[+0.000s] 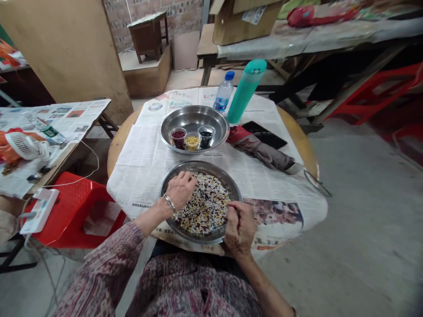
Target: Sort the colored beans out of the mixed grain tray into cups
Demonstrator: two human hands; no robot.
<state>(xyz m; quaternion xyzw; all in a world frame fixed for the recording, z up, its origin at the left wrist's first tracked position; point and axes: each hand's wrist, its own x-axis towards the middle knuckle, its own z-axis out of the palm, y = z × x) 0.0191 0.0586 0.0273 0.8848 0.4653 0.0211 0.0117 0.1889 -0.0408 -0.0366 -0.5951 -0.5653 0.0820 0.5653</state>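
Note:
A steel basin in front of me holds a mix of white grains and yellow, dark red and black beans. Over its left side is my left hand, a silver bangle on the wrist, its fingers curled down towards the beans with their tips hidden. At the right rim my right hand is closed, thumb and forefinger together; what they hold cannot be made out. Behind stands a second steel basin with three clear cups: red beans, yellow beans and black beans.
Newspaper covers the round table. A water bottle, a teal flask, a folded umbrella and a dark tablet-like slab lie beyond the basins. Left are a red stool with a power strip and a white fan.

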